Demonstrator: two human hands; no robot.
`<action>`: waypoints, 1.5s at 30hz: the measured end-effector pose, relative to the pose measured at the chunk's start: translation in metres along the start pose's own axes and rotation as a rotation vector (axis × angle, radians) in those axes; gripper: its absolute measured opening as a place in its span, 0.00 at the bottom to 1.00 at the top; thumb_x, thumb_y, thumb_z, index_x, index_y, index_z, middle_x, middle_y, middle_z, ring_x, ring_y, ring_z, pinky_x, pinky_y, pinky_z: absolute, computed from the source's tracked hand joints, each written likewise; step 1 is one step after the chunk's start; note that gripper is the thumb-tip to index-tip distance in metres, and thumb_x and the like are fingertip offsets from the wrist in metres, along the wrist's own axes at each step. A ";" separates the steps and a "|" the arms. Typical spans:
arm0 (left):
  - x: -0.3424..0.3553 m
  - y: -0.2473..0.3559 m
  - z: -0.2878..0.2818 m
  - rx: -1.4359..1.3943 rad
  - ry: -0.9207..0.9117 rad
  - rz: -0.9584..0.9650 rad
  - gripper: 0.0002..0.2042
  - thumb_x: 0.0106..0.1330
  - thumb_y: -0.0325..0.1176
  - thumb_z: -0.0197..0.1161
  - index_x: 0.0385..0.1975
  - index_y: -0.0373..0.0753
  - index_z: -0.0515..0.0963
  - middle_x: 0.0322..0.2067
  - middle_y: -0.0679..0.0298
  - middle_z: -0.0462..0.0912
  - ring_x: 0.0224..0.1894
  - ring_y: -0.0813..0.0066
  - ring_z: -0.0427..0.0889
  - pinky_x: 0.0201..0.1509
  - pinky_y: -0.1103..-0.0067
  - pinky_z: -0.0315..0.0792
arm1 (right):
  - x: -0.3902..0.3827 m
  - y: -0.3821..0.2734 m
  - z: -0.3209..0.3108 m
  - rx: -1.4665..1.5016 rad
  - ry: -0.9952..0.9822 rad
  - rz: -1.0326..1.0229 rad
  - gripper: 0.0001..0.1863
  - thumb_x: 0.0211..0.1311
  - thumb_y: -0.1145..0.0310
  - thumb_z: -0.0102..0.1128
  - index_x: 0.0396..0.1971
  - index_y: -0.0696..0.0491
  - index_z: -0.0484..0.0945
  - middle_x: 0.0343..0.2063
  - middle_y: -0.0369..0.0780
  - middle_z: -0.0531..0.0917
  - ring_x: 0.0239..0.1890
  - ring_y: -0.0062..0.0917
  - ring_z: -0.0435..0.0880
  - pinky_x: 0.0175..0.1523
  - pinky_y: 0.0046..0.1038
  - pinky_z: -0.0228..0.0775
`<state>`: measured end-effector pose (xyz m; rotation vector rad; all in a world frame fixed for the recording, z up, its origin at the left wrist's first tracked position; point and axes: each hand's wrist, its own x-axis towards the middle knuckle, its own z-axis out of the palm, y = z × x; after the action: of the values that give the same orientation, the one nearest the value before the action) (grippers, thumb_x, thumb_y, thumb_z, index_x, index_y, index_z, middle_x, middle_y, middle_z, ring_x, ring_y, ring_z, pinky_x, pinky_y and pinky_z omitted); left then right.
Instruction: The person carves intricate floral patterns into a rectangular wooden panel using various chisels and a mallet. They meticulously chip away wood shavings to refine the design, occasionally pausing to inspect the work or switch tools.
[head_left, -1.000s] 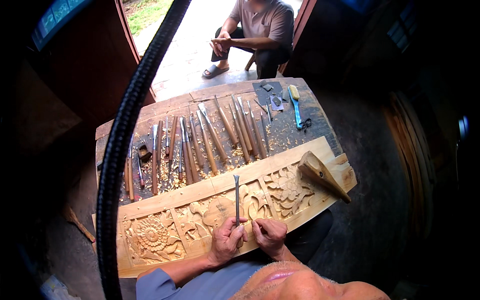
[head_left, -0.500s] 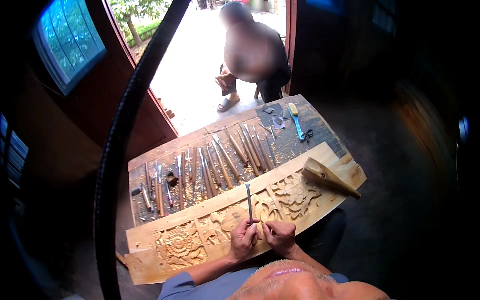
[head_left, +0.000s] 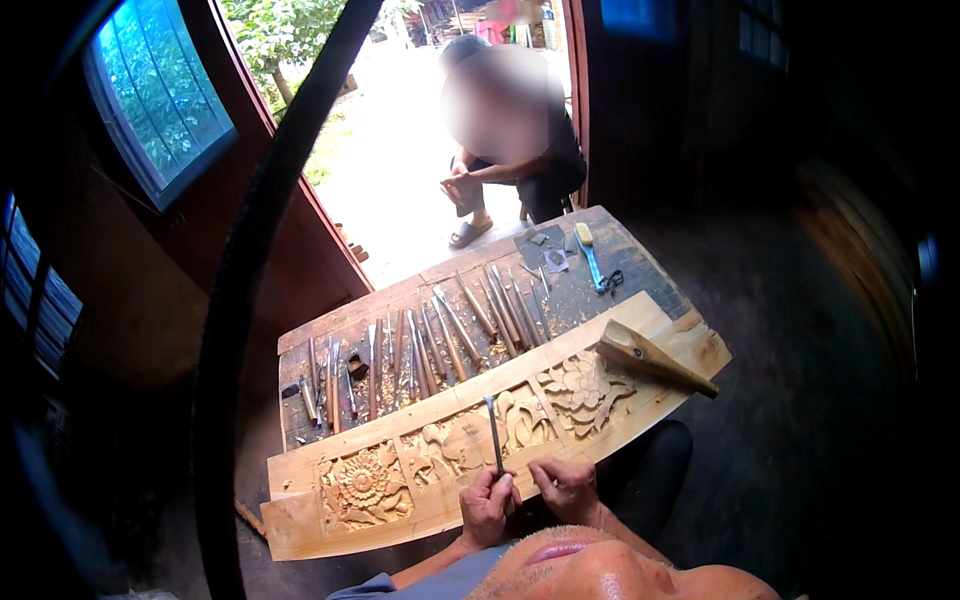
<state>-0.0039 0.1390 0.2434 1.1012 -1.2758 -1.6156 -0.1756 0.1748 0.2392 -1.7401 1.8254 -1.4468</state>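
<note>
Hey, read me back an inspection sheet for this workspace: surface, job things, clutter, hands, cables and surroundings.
Surface: worn table, shavings scattered on it.
Job things: carved board along the near side; wedge-shaped wooden tool lying on its right end; chisel in hand.
Clutter: row of tools beyond the board; blue-handled brush near the far right corner.
Left hand: gripping the chisel, blade pointing away.
Right hand: curled; contents can't be told.
Cables: black cord crossing the view's left side.
Surroundings: person seated at the bright doorway.
</note>
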 end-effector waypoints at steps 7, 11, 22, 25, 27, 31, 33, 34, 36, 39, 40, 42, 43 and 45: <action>0.019 0.004 -0.031 -0.008 0.134 0.080 0.10 0.81 0.34 0.57 0.45 0.34 0.80 0.22 0.66 0.82 0.19 0.89 0.68 0.24 0.85 0.61 | 0.090 -0.016 0.002 0.060 -0.034 -0.027 0.29 0.65 0.71 0.72 0.66 0.53 0.79 0.22 0.40 0.87 0.20 0.30 0.86 0.26 0.32 0.76; 0.020 0.000 -0.027 0.000 0.203 0.173 0.10 0.82 0.36 0.56 0.45 0.36 0.79 0.22 0.67 0.81 0.20 0.90 0.66 0.24 0.85 0.59 | 0.133 -0.082 -0.014 0.086 0.019 -0.545 0.31 0.61 0.72 0.75 0.65 0.56 0.80 0.23 0.35 0.86 0.18 0.24 0.81 0.25 0.28 0.73; 0.018 -0.017 0.013 -0.084 -0.026 0.080 0.09 0.83 0.32 0.56 0.42 0.34 0.80 0.21 0.73 0.75 0.20 0.89 0.68 0.23 0.84 0.62 | 0.025 -0.007 0.008 0.075 0.133 -0.184 0.05 0.62 0.72 0.73 0.36 0.55 0.89 0.24 0.43 0.88 0.23 0.35 0.89 0.29 0.33 0.78; 0.024 -0.022 0.022 0.009 -0.038 0.108 0.08 0.81 0.30 0.59 0.45 0.32 0.83 0.21 0.71 0.79 0.22 0.87 0.73 0.24 0.83 0.67 | 0.007 0.007 0.011 0.220 0.065 0.077 0.05 0.65 0.71 0.71 0.38 0.54 0.88 0.25 0.44 0.88 0.24 0.36 0.88 0.29 0.34 0.77; 0.028 -0.028 0.020 0.143 -0.041 0.123 0.08 0.79 0.30 0.62 0.45 0.33 0.85 0.22 0.70 0.81 0.23 0.86 0.76 0.26 0.82 0.69 | 0.006 0.020 0.011 0.118 0.074 -0.056 0.05 0.66 0.71 0.70 0.38 0.55 0.88 0.26 0.44 0.88 0.24 0.36 0.88 0.28 0.35 0.76; 0.023 -0.027 0.022 0.166 -0.024 0.161 0.08 0.79 0.31 0.63 0.45 0.33 0.85 0.21 0.69 0.80 0.23 0.86 0.75 0.26 0.82 0.70 | 0.000 0.028 0.023 0.002 0.119 -0.196 0.04 0.67 0.71 0.67 0.38 0.55 0.86 0.24 0.43 0.85 0.22 0.36 0.85 0.27 0.36 0.74; 0.022 -0.024 0.023 0.239 0.017 0.211 0.08 0.78 0.31 0.63 0.44 0.33 0.85 0.21 0.69 0.80 0.23 0.86 0.75 0.26 0.82 0.70 | -0.001 0.029 0.024 -0.005 0.121 -0.218 0.04 0.67 0.72 0.67 0.38 0.55 0.86 0.23 0.42 0.84 0.22 0.36 0.85 0.26 0.36 0.73; 0.023 -0.020 0.025 0.265 0.012 0.214 0.08 0.79 0.30 0.62 0.43 0.33 0.85 0.23 0.70 0.81 0.25 0.86 0.76 0.28 0.82 0.71 | -0.001 0.031 0.023 0.001 0.114 -0.224 0.04 0.67 0.71 0.67 0.38 0.55 0.86 0.23 0.41 0.84 0.21 0.35 0.84 0.26 0.36 0.72; 0.020 -0.012 0.027 0.317 0.002 0.218 0.08 0.79 0.29 0.60 0.42 0.33 0.84 0.26 0.71 0.82 0.28 0.86 0.76 0.30 0.82 0.72 | -0.002 0.033 0.024 0.024 0.118 -0.233 0.03 0.67 0.72 0.67 0.37 0.54 0.85 0.23 0.41 0.83 0.21 0.35 0.84 0.26 0.36 0.72; 0.023 -0.026 0.025 0.291 0.015 0.204 0.08 0.78 0.30 0.61 0.43 0.33 0.85 0.25 0.69 0.83 0.28 0.85 0.77 0.32 0.81 0.74 | -0.002 0.038 0.027 0.032 0.144 -0.252 0.02 0.66 0.72 0.66 0.33 0.53 0.84 0.21 0.40 0.81 0.20 0.35 0.82 0.25 0.36 0.71; 0.025 -0.021 0.027 0.323 0.032 0.184 0.08 0.78 0.31 0.62 0.42 0.34 0.85 0.24 0.68 0.83 0.26 0.84 0.77 0.31 0.80 0.73 | 0.003 0.038 0.027 0.025 0.152 -0.265 0.02 0.66 0.73 0.66 0.32 0.53 0.83 0.20 0.40 0.80 0.19 0.35 0.81 0.25 0.36 0.71; 0.021 -0.011 0.030 0.387 0.072 0.143 0.08 0.77 0.33 0.63 0.41 0.35 0.85 0.21 0.64 0.81 0.23 0.83 0.77 0.27 0.79 0.72 | 0.000 0.033 0.020 -0.004 0.075 -0.245 0.05 0.65 0.72 0.65 0.28 0.52 0.81 0.18 0.40 0.76 0.17 0.35 0.78 0.24 0.37 0.70; 0.021 -0.004 0.033 0.416 0.076 0.253 0.09 0.76 0.33 0.64 0.39 0.35 0.85 0.20 0.63 0.81 0.23 0.82 0.77 0.28 0.78 0.73 | 0.002 0.032 0.018 -0.005 0.072 -0.253 0.05 0.65 0.72 0.65 0.28 0.52 0.81 0.18 0.40 0.76 0.17 0.35 0.78 0.24 0.37 0.70; 0.037 -0.060 0.010 0.328 0.011 0.218 0.09 0.76 0.33 0.65 0.36 0.35 0.86 0.22 0.63 0.84 0.25 0.83 0.80 0.29 0.79 0.75 | 0.005 0.032 0.019 -0.009 0.095 -0.259 0.05 0.65 0.72 0.65 0.29 0.53 0.82 0.18 0.40 0.77 0.17 0.35 0.78 0.24 0.37 0.69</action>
<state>-0.0292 0.1185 0.1800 1.1167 -1.6334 -1.2662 -0.1828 0.1557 0.2083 -2.0058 1.7022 -1.6446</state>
